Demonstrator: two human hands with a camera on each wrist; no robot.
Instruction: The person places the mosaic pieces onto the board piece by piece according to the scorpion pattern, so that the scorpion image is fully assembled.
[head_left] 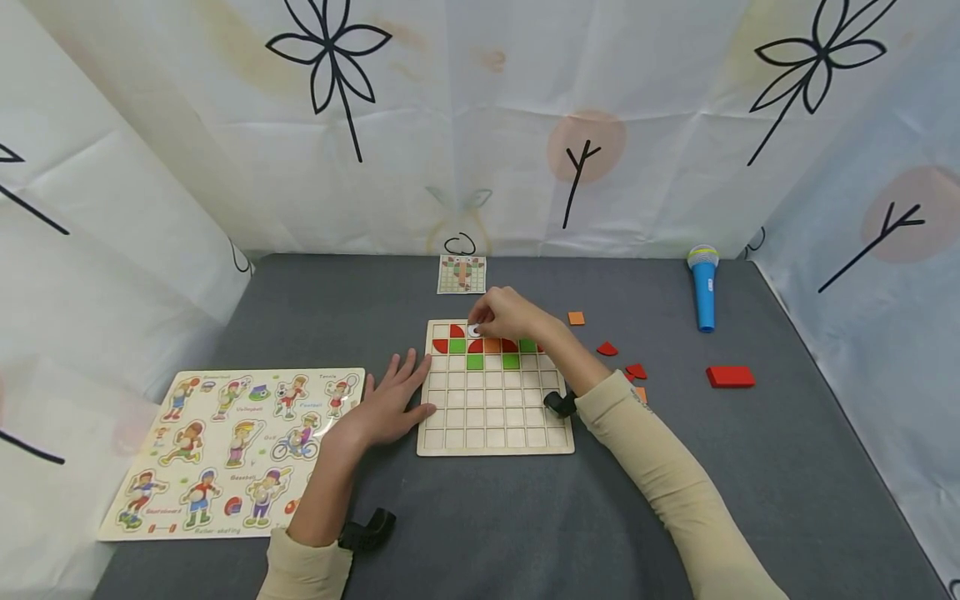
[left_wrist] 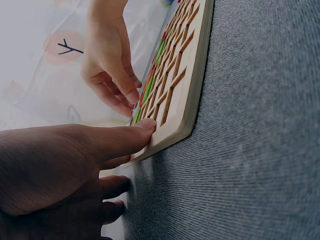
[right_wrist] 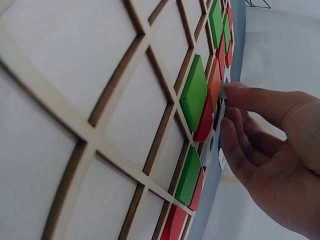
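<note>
A: what's crowding the worktop (head_left: pixel 487 517) lol
B: sports puzzle (head_left: pixel 212 460)'s sitting lower left, blue mic (head_left: pixel 705 292)'s lying upper right. right sleeve (head_left: pixel 652 454)'s blocking part of the grid board (head_left: pixel 483 418), dead centre
A: grips?
B: right hand (head_left: pixel 517 314)'s pinching a pale piece (right_wrist: pixel 223 91) at its fingertips, over the top row. left hand (head_left: pixel 387 410)'s resting spread on the left edge
A: text?
B: puzzle's reading "Volleyball"

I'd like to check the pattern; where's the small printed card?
In the head view, the small printed card lies near the middle of the far edge of the table, just beyond the grid board and left of the right hand.
</note>
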